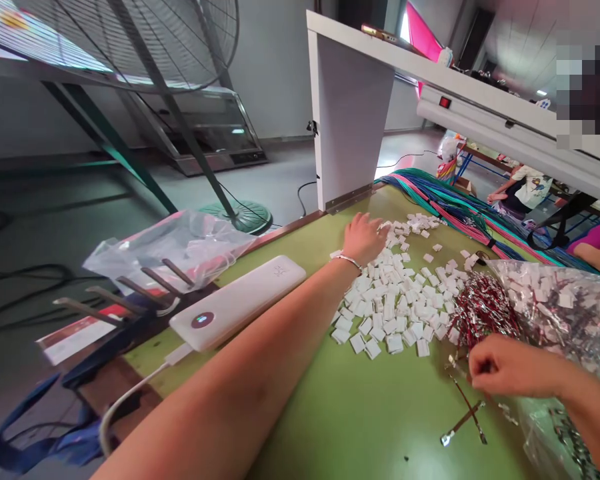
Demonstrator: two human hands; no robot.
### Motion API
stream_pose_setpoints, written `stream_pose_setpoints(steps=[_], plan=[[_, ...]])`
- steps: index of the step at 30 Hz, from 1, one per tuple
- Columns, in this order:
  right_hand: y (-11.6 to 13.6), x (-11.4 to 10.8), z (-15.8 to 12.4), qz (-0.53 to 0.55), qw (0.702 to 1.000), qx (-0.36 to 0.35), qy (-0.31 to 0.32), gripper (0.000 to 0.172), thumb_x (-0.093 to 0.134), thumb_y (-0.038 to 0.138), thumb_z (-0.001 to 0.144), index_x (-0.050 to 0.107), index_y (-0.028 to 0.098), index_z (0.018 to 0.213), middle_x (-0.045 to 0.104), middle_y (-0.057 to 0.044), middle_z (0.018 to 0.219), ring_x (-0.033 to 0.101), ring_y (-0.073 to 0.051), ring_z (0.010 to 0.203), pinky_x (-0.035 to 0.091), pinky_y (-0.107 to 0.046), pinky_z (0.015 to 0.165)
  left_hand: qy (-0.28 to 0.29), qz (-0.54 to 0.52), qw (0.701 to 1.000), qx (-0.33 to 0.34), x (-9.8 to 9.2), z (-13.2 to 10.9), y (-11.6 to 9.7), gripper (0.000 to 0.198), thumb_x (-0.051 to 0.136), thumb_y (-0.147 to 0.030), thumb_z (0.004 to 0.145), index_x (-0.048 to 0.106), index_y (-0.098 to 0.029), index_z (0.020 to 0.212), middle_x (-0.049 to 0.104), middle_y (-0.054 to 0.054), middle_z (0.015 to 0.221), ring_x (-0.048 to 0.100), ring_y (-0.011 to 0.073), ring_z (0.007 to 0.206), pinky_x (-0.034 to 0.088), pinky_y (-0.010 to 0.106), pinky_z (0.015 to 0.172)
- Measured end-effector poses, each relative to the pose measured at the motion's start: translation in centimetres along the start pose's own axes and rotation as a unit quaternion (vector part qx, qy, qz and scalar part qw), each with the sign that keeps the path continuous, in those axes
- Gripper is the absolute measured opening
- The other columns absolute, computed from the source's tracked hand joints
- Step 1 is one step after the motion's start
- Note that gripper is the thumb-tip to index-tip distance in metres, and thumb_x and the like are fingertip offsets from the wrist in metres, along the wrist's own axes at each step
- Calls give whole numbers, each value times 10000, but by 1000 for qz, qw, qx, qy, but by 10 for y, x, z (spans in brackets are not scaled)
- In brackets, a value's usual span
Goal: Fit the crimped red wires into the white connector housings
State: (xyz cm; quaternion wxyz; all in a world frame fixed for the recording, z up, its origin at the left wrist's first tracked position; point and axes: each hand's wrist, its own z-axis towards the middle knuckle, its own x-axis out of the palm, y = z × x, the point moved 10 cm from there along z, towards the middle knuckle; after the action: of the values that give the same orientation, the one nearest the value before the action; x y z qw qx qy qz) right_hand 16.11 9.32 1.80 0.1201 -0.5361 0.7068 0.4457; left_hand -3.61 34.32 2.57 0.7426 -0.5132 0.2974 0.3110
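My left hand [364, 238] reaches far across the green table [360, 420] and rests with fingers curled on the far edge of a heap of small white plastic connectors [395, 300]. Its wrist wears a thin bracelet. My right hand [505, 368] is low at the right, fingers pinched together beside a bundle of short red wires with metal terminals [483, 308]. What the pinch holds is hidden. Two loose crossed wires [467, 419] lie on the table just below that hand.
A white power bank [237, 300] with a cable lies at the table's left edge, beside a clear plastic bag [177, 250]. Another bag of wired connectors [565, 310] sits at the right. Coloured cable bundles [460, 207] run behind. A standing fan [190, 40] and other people are beyond.
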Motion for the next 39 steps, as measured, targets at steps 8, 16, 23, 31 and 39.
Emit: stream_pose_setpoints(steps=[8,16,23,31,39], plan=[[-57,-153,48,43,933,111,-339,266,444,281,957,669,147,1011,695,-66,873,655,-128,713,543,-251,667,138,24,990,-19,26,-5,6,493,265,-478,979,664,-216,1104,650,95,1213,589,249,1124,443,325,945],[-110,-204,123,-128,886,264,-359,333,568,349,935,574,191,1228,585,-91,1254,608,-208,1043,525,-426,876,143,17,989,26,31,-7,-6,461,300,-421,985,684,-191,1095,661,100,1177,591,237,1106,442,289,931],[-91,-174,153,-190,887,262,-328,355,581,353,927,569,171,1231,590,-95,1239,611,-214,1038,527,-430,870,166,17,984,55,36,-14,-21,371,409,-414,947,707,-238,1082,665,79,1170,602,235,1064,459,284,865],[-38,-131,161,-156,949,173,-212,233,683,396,816,704,174,882,710,-54,741,645,-140,607,538,-260,596,229,-19,970,84,31,-24,-42,362,484,-417,903,744,-193,786,708,70,803,629,192,747,426,249,628],[-9,-236,216,-186,921,153,-307,299,555,376,938,625,172,1144,645,-80,1149,643,-194,946,547,-380,815,209,-36,977,35,20,-14,-29,364,490,-392,912,722,-180,728,631,45,643,567,163,620,400,252,565]])
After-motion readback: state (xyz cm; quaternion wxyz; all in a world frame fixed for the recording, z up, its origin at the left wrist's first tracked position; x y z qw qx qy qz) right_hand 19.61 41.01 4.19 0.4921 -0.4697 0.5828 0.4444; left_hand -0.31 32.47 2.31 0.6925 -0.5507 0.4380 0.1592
